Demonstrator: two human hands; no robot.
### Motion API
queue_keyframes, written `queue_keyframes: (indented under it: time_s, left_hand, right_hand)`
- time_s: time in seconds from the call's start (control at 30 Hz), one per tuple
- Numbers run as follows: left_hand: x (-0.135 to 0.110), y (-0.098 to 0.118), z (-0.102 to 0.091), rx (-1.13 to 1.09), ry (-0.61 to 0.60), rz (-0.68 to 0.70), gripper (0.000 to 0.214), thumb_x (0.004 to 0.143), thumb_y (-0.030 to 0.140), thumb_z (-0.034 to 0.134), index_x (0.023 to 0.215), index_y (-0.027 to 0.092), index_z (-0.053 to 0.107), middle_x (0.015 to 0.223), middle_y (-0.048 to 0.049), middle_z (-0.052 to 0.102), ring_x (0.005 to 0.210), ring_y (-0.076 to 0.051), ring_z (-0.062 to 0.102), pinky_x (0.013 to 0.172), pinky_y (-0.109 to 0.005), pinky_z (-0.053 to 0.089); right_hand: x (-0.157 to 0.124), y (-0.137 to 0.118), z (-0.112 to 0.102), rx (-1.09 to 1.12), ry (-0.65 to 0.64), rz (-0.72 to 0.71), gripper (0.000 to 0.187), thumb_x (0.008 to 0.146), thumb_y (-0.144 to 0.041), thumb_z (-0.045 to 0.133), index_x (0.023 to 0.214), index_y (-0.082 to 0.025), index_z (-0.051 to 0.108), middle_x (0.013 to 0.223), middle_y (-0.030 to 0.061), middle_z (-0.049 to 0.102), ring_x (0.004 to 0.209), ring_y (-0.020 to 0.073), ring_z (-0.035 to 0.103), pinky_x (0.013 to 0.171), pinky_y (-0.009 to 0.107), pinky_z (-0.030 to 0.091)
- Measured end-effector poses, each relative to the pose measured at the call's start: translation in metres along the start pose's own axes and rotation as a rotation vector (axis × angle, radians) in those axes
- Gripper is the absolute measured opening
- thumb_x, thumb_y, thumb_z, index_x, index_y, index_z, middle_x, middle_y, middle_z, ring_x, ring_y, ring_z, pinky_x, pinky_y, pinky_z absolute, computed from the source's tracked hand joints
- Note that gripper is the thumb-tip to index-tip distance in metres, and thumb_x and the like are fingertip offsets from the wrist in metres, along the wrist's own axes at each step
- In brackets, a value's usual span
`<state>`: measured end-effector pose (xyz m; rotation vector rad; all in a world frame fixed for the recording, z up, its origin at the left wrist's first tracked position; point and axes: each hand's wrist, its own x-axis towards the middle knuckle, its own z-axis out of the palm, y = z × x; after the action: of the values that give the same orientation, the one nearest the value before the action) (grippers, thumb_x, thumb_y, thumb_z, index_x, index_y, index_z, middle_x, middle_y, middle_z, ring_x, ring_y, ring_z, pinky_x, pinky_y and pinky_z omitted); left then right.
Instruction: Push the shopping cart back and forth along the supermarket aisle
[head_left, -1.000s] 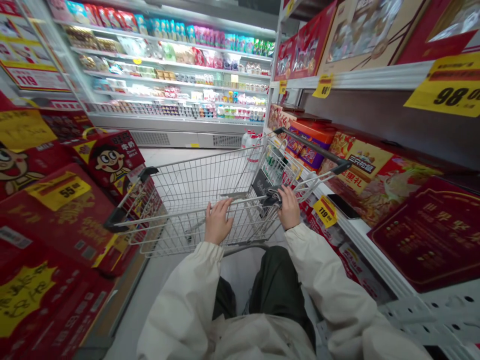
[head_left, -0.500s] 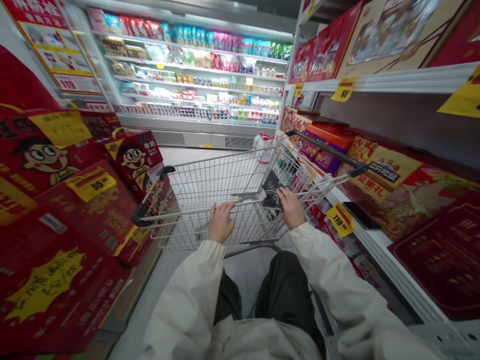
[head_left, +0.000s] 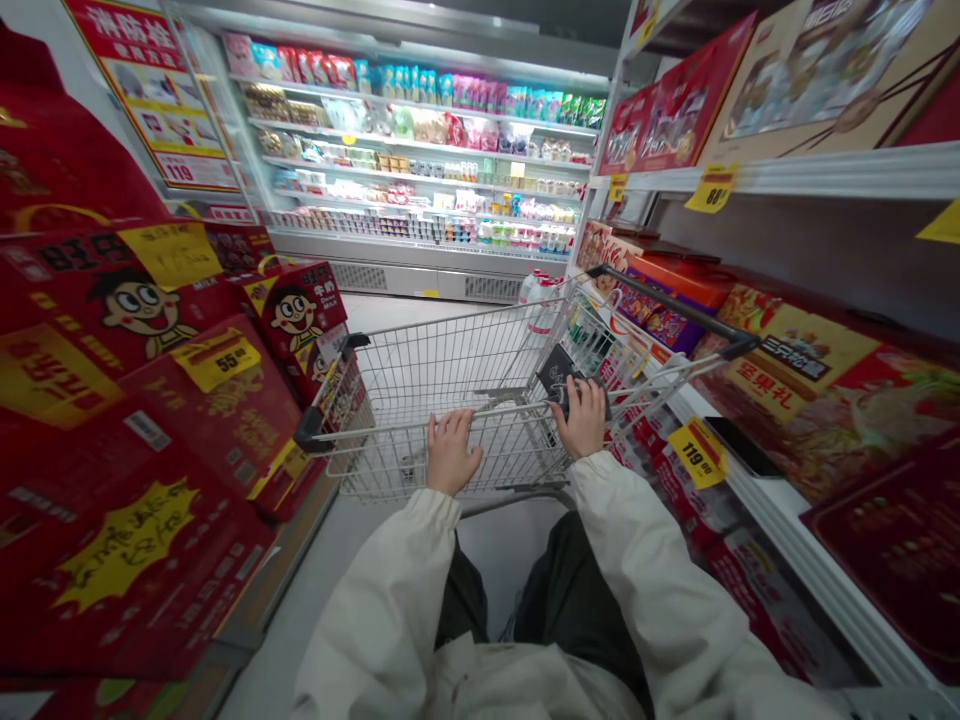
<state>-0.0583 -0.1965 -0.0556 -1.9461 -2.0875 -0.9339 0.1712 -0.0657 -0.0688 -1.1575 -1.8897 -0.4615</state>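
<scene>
head | left hand [head_left: 453, 452], right hand [head_left: 583, 417] | fingers [head_left: 454, 425] curled round cart rail [head_left: 510, 407] — black item [head_left: 553, 372] half-hidden

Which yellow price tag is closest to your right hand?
The tag reading 119, on the white shelf edge just beyond the right hand. The 88 tag hangs on a higher shelf, farther off.

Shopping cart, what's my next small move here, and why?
Probably ease the wire shopping cart slightly left, using your left hand and right hand on its rim. Its black-capped right corner looks very close to the white shelf edge, where a black smartphone lies.
</scene>
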Motion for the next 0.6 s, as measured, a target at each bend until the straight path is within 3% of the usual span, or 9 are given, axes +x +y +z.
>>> queue_keyframes:
  time_s: [0.07, 0.17, 0.33, 0.43, 0.53, 0.6]
  left_hand:
    - [-0.001, -0.003, -0.003, -0.008, -0.022, 0.02, 0.059, 0.073, 0.017, 0.052, 0.132, 0.021, 0.05, 0.132, -0.0088, 0.059, 0.128, -0.027, 0.048, 0.12, -0.053, 0.015]
    - [-0.004, -0.006, -0.006, -0.01, -0.048, 0.035, 0.059, 0.075, 0.016, 0.05, 0.134, 0.022, 0.049, 0.134, -0.0068, 0.059, 0.129, -0.025, 0.048, 0.12, -0.051, 0.018]
    - [-0.011, 0.001, -0.001, -0.002, -0.033, 0.04, 0.06, 0.076, 0.015, 0.05, 0.135, 0.023, 0.049, 0.135, -0.0065, 0.059, 0.129, -0.025, 0.048, 0.12, -0.05, 0.017]
    - [-0.015, 0.01, 0.002, -0.005, -0.021, 0.036, 0.062, 0.075, 0.017, 0.052, 0.136, 0.021, 0.048, 0.135, -0.0083, 0.058, 0.129, -0.027, 0.047, 0.12, -0.051, 0.016]
    - [-0.019, 0.019, 0.004, -0.007, -0.024, 0.016, 0.062, 0.074, 0.018, 0.054, 0.136, 0.02, 0.047, 0.135, -0.009, 0.057, 0.13, -0.028, 0.046, 0.12, -0.053, 0.015]
    - [-0.02, 0.022, 0.003, -0.006, -0.034, 0.011, 0.062, 0.074, 0.018, 0.054, 0.136, 0.02, 0.047, 0.136, -0.0091, 0.057, 0.131, -0.028, 0.045, 0.12, -0.053, 0.015]
  right_hand:
    - [0.001, 0.009, -0.003, 0.024, -0.038, -0.061, 0.046, 0.098, -0.033, 0.037, 0.137, -0.015, 0.052, 0.132, 0.0156, 0.055, 0.134, 0.0282, 0.039, 0.112, 0.051, 0.032]
    - [0.005, 0.042, -0.011, 0.042, -0.069, -0.123, 0.039, 0.098, -0.027, 0.037, 0.129, -0.016, 0.059, 0.13, 0.0138, 0.058, 0.133, 0.0249, 0.041, 0.112, 0.047, 0.034]
    - [0.01, 0.09, -0.016, 0.002, 0.021, -0.029, 0.035, 0.096, -0.028, 0.038, 0.112, -0.017, 0.067, 0.124, 0.0137, 0.061, 0.13, 0.0266, 0.044, 0.112, 0.053, 0.031]
    - [0.006, 0.083, -0.007, 0.001, 0.143, 0.082, 0.037, 0.096, -0.029, 0.037, 0.113, -0.016, 0.067, 0.119, 0.015, 0.062, 0.125, 0.0279, 0.048, 0.11, 0.057, 0.032]
    - [-0.001, 0.052, 0.004, 0.015, 0.265, 0.201, 0.04, 0.096, -0.028, 0.035, 0.117, -0.012, 0.065, 0.12, 0.0181, 0.06, 0.127, 0.0304, 0.045, 0.108, 0.059, 0.033]
    - [-0.007, 0.031, 0.009, 0.04, 0.267, 0.219, 0.041, 0.096, -0.027, 0.034, 0.12, -0.012, 0.063, 0.121, 0.0188, 0.059, 0.128, 0.031, 0.043, 0.108, 0.06, 0.032]
